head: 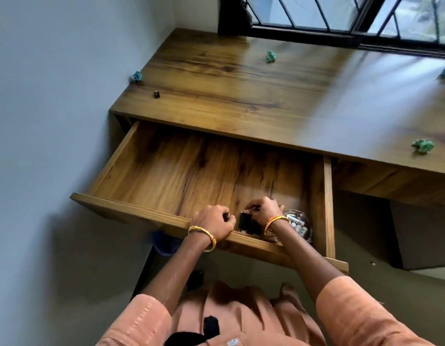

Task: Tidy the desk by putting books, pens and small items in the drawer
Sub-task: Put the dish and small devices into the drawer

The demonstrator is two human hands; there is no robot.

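The drawer [166,171] is pulled open at 6 o'clock of the desk [241,78]. The left hand [214,221] grips its front edge. The right hand [262,211] pinches a small black item [246,222] inside, just beside a glass jar [300,224] at 3 o'clock. Green paper balls [271,56] lie on the desk.

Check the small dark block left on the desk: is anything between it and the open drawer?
Nothing visible. The dark block sits alone near the desk's left edge, and the drawer below it is open with bare floor there.
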